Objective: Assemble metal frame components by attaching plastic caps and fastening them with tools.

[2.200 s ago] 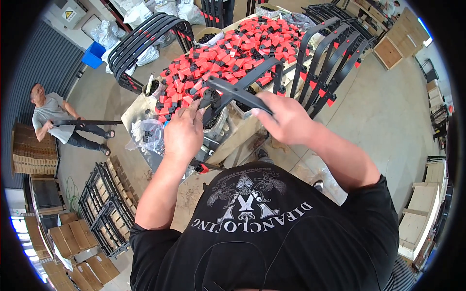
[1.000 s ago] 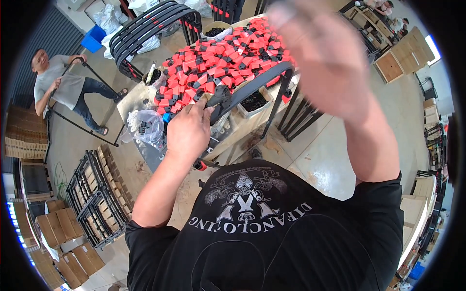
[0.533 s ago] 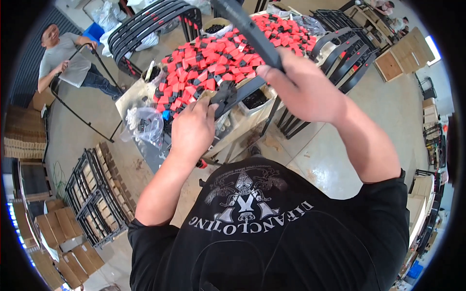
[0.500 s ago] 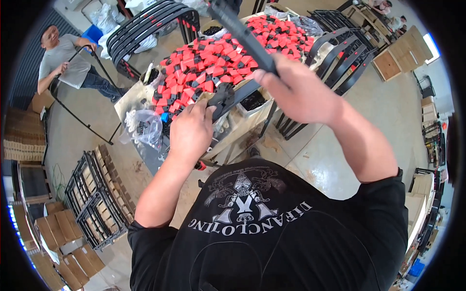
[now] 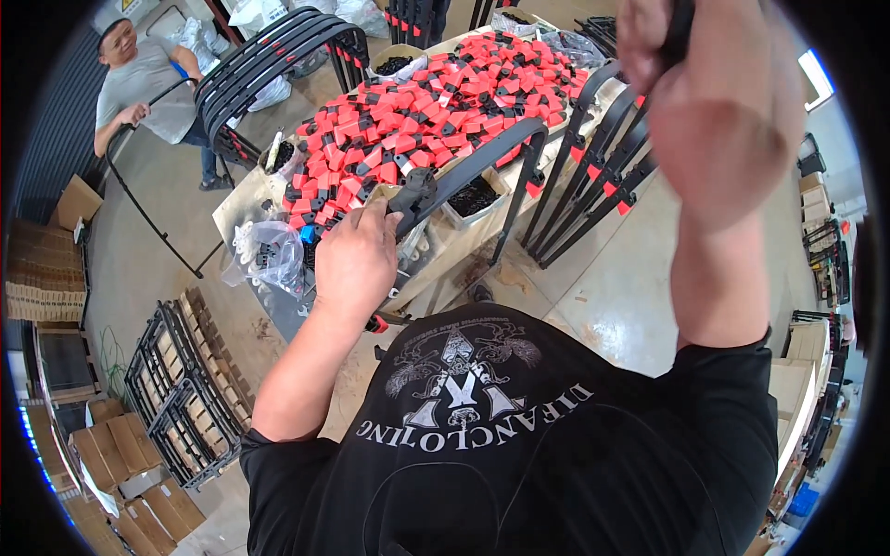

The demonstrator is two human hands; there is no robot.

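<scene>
My left hand (image 5: 357, 258) is closed at the near end of a black bent metal frame (image 5: 477, 167), which lies across the table's front edge. A dark, crumpled-looking piece (image 5: 414, 190) sits at that end, just beyond my fingertips; its kind is unclear. High at the right, my right hand (image 5: 718, 102) is blurred, its fingers wrapped round a black handle-like bar (image 5: 680, 32) that runs out of the picture. Just beyond the frame, a big heap of red and black plastic end pieces (image 5: 436, 111) covers the table (image 5: 243, 208).
A tray of small black parts (image 5: 471, 196) and a clear plastic bag (image 5: 269, 255) lie on the table. Bent black frames stand at the right (image 5: 593, 167) and far left (image 5: 278, 65). Another person (image 5: 153, 88) holds a black frame. A pallet (image 5: 213, 357) is at left.
My right hand has swung up and to the right with the black bar, uncovering the bent frame. My left hand stays at the frame's end, shifted slightly. The other person has moved a little.
</scene>
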